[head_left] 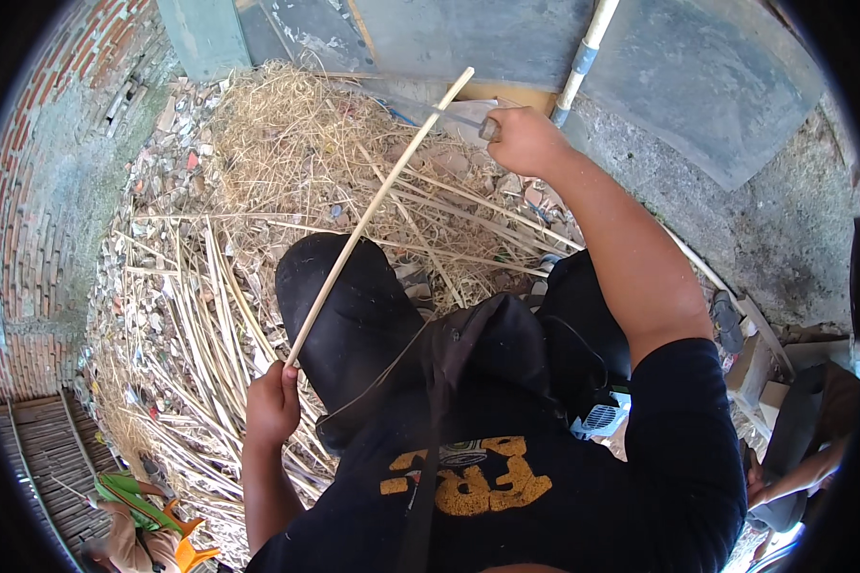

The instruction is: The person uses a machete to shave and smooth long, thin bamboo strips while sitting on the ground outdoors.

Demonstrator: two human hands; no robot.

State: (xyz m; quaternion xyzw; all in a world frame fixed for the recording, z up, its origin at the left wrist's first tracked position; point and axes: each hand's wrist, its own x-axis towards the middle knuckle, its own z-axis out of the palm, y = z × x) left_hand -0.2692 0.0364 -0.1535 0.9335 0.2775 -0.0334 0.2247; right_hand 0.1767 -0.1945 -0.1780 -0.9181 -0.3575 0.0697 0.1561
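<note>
My left hand [272, 405] is closed around the lower end of a long, pale bamboo stick [365, 218]. The stick slants up and away to the right, passing over my left knee. In my right hand [527, 143], at the far side, is the handle of a long-bladed knife [490, 129]. Its thin blade points left and crosses the stick near the upper end. Whether the edge touches the stick, I cannot tell.
Curly shavings [277, 129] are heaped ahead over rubble. Many split strips [215, 315] lie at left. A pale pole [584, 62] leans by grey panels [707, 86]. Other people sit at lower right [807, 458] and lower left [129, 540].
</note>
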